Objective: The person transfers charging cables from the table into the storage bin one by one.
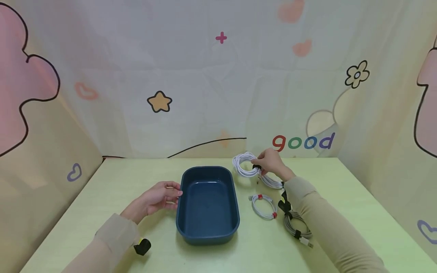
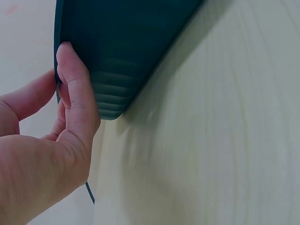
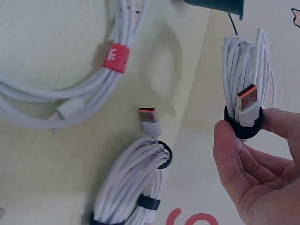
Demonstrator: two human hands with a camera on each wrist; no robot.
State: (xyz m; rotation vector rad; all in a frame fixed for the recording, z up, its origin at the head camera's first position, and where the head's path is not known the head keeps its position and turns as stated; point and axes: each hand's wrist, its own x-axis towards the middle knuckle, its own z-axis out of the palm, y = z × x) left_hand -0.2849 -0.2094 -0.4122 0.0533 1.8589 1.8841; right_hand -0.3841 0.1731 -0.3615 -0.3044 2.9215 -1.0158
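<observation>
A coiled white USB cable (image 1: 241,165) is lifted above the far right of the table. My right hand (image 1: 271,161) pinches it at its black strap; in the right wrist view the USB plug (image 3: 247,97) points up beside the strap. My left hand (image 1: 160,198) is at the left side of a dark blue bin (image 1: 207,240), thumb and fingers on its rim. From the left wrist, fingers (image 2: 77,93) lie against the outer wall. The bin's inside shows nothing in it.
Right of the bin lie a second white cable coil (image 1: 272,182), a small white cable with red straps (image 1: 263,216) and a grey cable (image 1: 290,227) with black straps. A black object (image 1: 142,247) shows near the left sleeve. Printed cloth walls (image 1: 205,113) enclose the table.
</observation>
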